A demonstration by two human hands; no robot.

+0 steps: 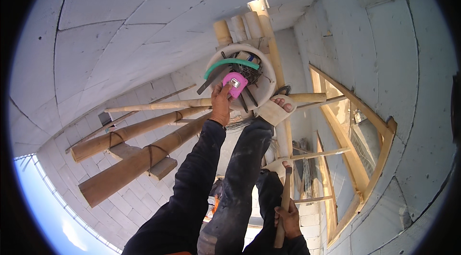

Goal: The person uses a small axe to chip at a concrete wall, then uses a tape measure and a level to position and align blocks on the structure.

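Observation:
My left hand (221, 104) reaches over a white bucket (269, 70) and grips a pink tape measure (235, 84). In the bucket lie a curved green strip (233, 62), a dark flat blade (213, 78) and a tangle of dark wires or nails, partly hidden by the tape measure. Lower right, my right hand (288, 220) is closed around a light wooden stick (285, 192), held nearly upright beside my leg. Whether the stick is a tool's handle I cannot tell.
Bamboo poles (144, 159) tied with dark cord jut out at the left. My sandalled foot (276, 109) rests on the scaffold by the bucket. A wooden window frame (370, 188) is set in the grey block wall (384, 63) at the right. The floor lies far below.

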